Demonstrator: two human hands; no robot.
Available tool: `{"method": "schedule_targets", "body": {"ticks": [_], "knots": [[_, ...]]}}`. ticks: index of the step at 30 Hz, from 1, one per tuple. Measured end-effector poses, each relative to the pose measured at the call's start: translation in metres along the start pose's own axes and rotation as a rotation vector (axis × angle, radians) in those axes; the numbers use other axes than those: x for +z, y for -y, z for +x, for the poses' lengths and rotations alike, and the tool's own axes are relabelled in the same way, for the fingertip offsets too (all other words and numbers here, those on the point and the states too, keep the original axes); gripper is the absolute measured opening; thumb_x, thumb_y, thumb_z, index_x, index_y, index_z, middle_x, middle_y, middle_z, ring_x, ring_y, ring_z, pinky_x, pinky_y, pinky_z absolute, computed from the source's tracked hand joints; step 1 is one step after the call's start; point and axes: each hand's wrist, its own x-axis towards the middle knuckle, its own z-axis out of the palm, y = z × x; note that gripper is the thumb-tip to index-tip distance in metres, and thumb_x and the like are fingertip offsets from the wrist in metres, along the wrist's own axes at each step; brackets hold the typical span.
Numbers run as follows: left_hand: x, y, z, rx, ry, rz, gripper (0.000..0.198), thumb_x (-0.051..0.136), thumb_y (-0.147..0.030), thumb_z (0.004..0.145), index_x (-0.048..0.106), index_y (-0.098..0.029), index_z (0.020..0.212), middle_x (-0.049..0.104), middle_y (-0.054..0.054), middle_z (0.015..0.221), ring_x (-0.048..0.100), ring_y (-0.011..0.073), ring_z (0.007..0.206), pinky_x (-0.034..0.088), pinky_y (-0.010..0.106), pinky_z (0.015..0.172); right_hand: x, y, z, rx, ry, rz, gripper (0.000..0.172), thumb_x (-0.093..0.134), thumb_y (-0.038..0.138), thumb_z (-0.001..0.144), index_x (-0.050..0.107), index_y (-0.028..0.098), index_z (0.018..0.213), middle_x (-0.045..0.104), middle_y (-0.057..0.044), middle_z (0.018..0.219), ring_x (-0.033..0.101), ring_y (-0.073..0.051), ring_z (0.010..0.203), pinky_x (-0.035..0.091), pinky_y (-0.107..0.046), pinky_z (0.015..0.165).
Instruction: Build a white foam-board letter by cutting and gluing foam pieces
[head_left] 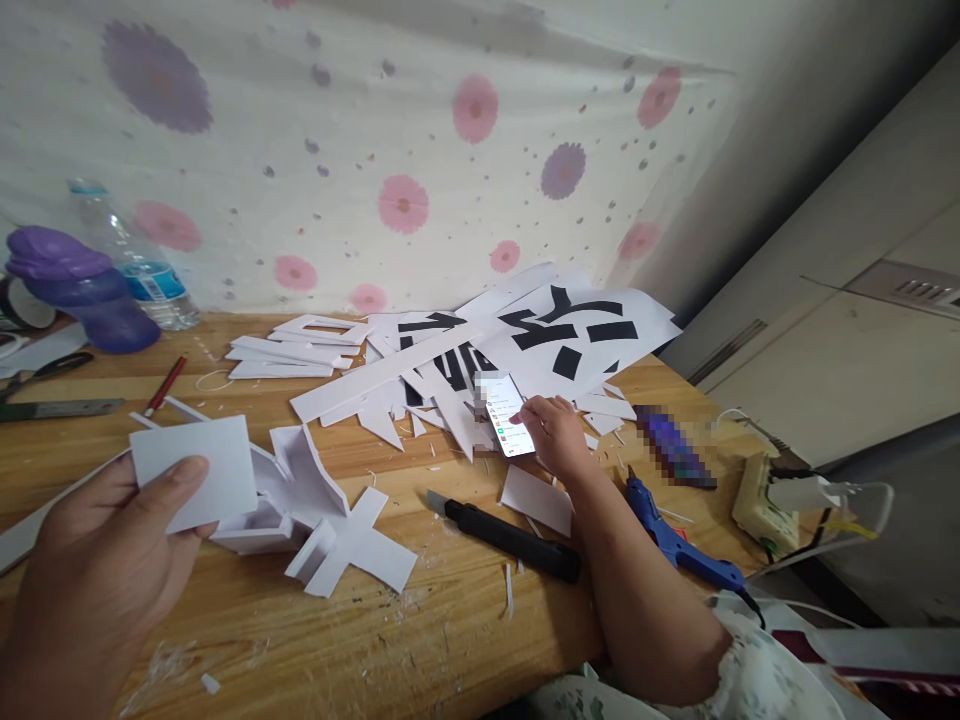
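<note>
A white square piece of foam board or thick card [221,465] is pinched between the thumb and fingers of my left hand [112,560]. Just beyond it, partly hidden, lies a white construction of joined board pieces [311,475] with an angular, letter-like shape. My right hand [556,432] reaches over the table with a finger on the lit screen of a smartphone [502,395]. That phone rests among white scraps and shows a list. A black utility knife [510,540], blade out, lies nearer to me beside a small white board piece [536,498].
White sheets with black shapes [600,325] and board strips [292,350] cover the table's back. At the right are a blue glue gun [675,545], a blurred-out device [675,445] and a power strip [765,505]. Bottles [82,290], a red pen [165,385] and scissors [45,375] lie left.
</note>
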Motion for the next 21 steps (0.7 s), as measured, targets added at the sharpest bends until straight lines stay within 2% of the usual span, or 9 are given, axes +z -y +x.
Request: {"method": "schedule_targets", "body": {"ticks": [6, 10, 16, 21], "knots": [[0.006, -0.007, 0.0, -0.065, -0.025, -0.102, 0.04, 0.074, -0.023, 0.049, 0.067, -0.018, 0.089, 0.062, 0.001, 0.08, 0.057, 0.013, 0.065, 0.048, 0.016, 0.046, -0.016, 0.013, -0.006, 0.089, -0.108, 0.03, 0.028, 0.04, 0.03, 0.09, 0.064, 0.023, 0.079, 0.07, -0.005, 0.083, 0.059, -0.022, 0.079, 0.042, -0.035, 0.075], [0.009, -0.011, -0.002, -0.085, -0.033, -0.112, 0.043, 0.074, -0.022, 0.045, 0.067, -0.018, 0.088, 0.063, -0.001, 0.077, 0.056, 0.012, 0.062, 0.046, 0.015, 0.044, -0.024, 0.018, -0.022, 0.135, -0.12, 0.028, 0.026, 0.042, 0.033, 0.089, 0.065, 0.024, 0.081, 0.07, -0.004, 0.081, 0.06, -0.022, 0.079, 0.042, -0.034, 0.073], [0.011, -0.008, -0.005, -0.059, -0.036, -0.11, 0.04, 0.072, -0.024, 0.049, 0.067, -0.016, 0.088, 0.063, -0.001, 0.073, 0.056, 0.0123, 0.059, 0.044, 0.017, 0.042, -0.021, 0.009, -0.04, 0.17, -0.119, 0.041, 0.027, 0.04, 0.033, 0.089, 0.064, 0.023, 0.079, 0.071, -0.004, 0.084, 0.061, -0.021, 0.082, 0.043, -0.032, 0.071], [0.014, -0.011, -0.004, -0.016, -0.055, -0.154, 0.039, 0.07, -0.021, 0.042, 0.065, -0.015, 0.081, 0.062, -0.002, 0.063, 0.054, 0.0127, 0.054, 0.041, 0.019, 0.039, -0.015, 0.002, -0.039, 0.117, -0.095, 0.047, 0.027, 0.042, 0.031, 0.087, 0.065, 0.022, 0.076, 0.069, -0.005, 0.081, 0.059, -0.023, 0.082, 0.042, -0.035, 0.076]]}}
